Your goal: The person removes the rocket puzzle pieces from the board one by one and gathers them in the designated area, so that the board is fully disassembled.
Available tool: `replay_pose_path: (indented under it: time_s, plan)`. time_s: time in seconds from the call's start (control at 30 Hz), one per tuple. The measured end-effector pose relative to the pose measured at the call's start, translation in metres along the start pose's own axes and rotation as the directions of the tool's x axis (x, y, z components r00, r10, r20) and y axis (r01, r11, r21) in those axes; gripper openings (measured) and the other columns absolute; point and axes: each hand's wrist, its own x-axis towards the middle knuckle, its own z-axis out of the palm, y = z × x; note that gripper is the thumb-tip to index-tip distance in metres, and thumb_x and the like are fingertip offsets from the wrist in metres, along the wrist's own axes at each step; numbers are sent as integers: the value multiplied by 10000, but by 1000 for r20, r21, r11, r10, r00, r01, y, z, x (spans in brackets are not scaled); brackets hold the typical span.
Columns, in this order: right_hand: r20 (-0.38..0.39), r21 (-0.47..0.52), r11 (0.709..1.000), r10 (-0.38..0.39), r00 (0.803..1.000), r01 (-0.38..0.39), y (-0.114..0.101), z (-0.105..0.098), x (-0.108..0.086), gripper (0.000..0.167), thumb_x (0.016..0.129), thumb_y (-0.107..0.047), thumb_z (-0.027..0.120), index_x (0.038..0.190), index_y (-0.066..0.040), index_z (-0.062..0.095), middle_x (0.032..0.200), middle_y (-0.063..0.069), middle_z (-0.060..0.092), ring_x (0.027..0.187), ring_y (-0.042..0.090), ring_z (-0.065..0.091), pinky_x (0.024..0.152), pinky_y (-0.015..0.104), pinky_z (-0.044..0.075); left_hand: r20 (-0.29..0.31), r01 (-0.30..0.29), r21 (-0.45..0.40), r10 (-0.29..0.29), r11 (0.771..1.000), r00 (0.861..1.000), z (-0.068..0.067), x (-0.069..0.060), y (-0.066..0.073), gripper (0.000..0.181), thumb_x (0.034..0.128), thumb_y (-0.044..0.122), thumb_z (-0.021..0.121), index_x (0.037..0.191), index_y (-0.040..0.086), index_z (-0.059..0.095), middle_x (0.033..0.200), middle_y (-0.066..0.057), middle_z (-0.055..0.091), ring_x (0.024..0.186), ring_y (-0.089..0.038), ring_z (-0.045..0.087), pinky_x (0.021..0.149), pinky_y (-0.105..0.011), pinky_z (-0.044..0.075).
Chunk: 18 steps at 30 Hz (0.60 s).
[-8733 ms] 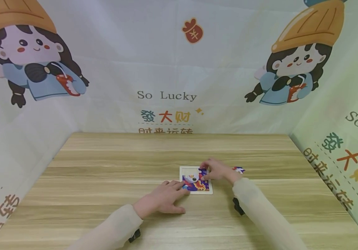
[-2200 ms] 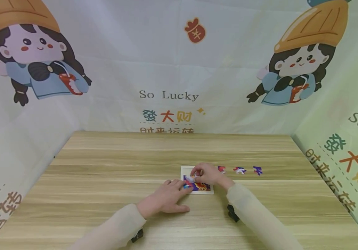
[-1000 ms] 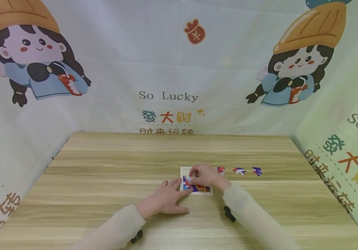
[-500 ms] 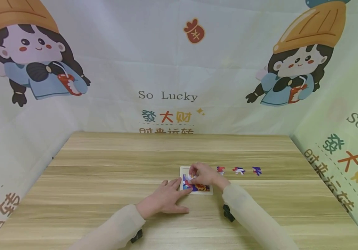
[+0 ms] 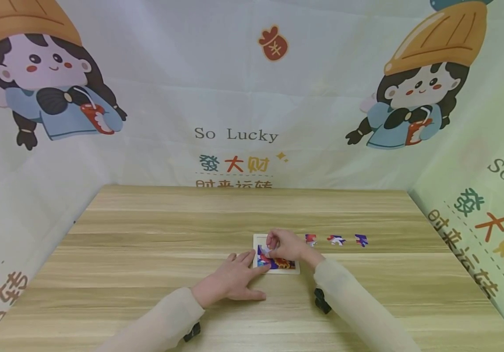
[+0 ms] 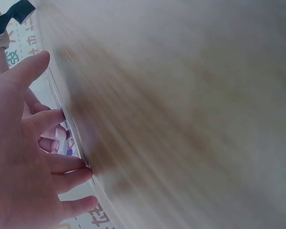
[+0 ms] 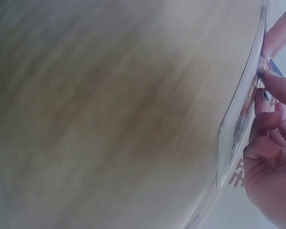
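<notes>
A small jigsaw puzzle in a white frame [image 5: 298,270] lies flat on the table, partly covered by both hands. My right hand [image 5: 290,245] is over its upper left part, thumb and fingertips pinching a puzzle piece [image 7: 275,68] whose blue edge stands tilted up in the right wrist view. My left hand [image 5: 234,279] rests at the frame's left side with fingers spread, the index finger reaching over the lower left of the picture. To the right of the frame lie three loose pieces: a red and purple one [image 5: 310,239], a white and red one [image 5: 336,240] and a purple one [image 5: 361,240].
The wood-grain table [image 5: 168,220] extends around the puzzle on every side. A printed cloth [image 5: 234,88] hangs behind it and along both sides. Each wrist carries a black camera mount [image 5: 322,300].
Since the oldest frame, pieces have come out of the puzzle's right part and lie in a row to the right. My right hand has shifted left; over the last second both hands barely move.
</notes>
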Motion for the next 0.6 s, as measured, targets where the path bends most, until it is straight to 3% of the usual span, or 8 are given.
replay_pose_path:
  time_s: [0.2, 0.6]
  plan:
    - [9, 88, 995, -38, 999, 37, 2, -1, -3, 159, 765, -9, 640, 855, -47, 515, 720, -3, 521, 647, 124, 483, 570, 248, 423, 3, -5, -8, 5, 1000, 1000, 0, 0, 0, 689, 780, 616, 478, 1351, 244, 378, 1378, -220, 257, 1248, -335, 250, 963, -523, 232]
    - [55, 122, 992, -47, 997, 40, 0, -3, -5, 131, 803, 6, 587, 882, -42, 493, 779, 24, 522, 682, 144, 503, 574, 264, 444, 8, 7, -23, -7, 1000, 1000, 1, 0, 0, 689, 776, 615, 486, 1350, 248, 380, 1377, -223, 258, 1251, -336, 245, 973, -517, 217]
